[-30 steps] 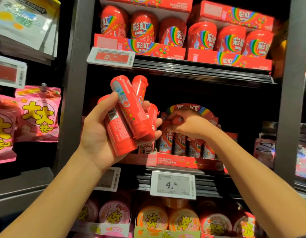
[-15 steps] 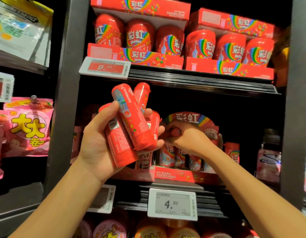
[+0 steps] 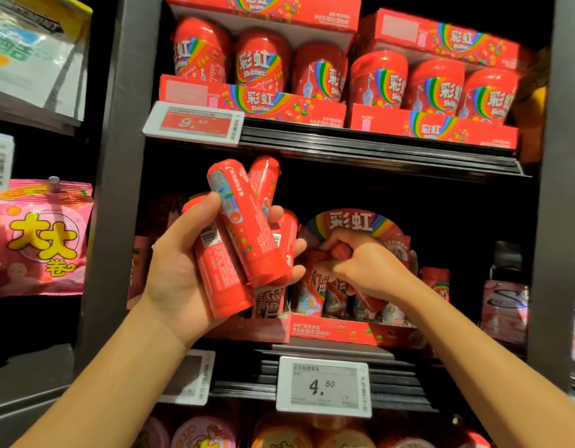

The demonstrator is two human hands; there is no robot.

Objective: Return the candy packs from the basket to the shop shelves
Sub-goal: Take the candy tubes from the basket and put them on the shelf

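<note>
My left hand [image 3: 179,273] grips a bundle of several red candy tubes [image 3: 247,231] in front of the middle shelf. My right hand [image 3: 366,263] pinches the top of one red candy tube [image 3: 342,250] and holds it down among the upright tubes in the red display box [image 3: 334,331] on that shelf. The box carries a round rainbow header card [image 3: 360,221]. No basket shows in this view.
Red candy tubs [image 3: 263,59] fill the shelf above in red trays. Price tags read 9.40 [image 3: 195,122] and 4.50 [image 3: 324,386]. Pink candy bags [image 3: 43,240] hang at the left. A grey upright post [image 3: 118,176] divides the racks. Round tubs [image 3: 205,434] sit on the bottom shelf.
The view has tilted so the shelves sit lower in frame. My right hand has pushed its tube a little deeper into the display box. The left hand keeps its bundle.
</note>
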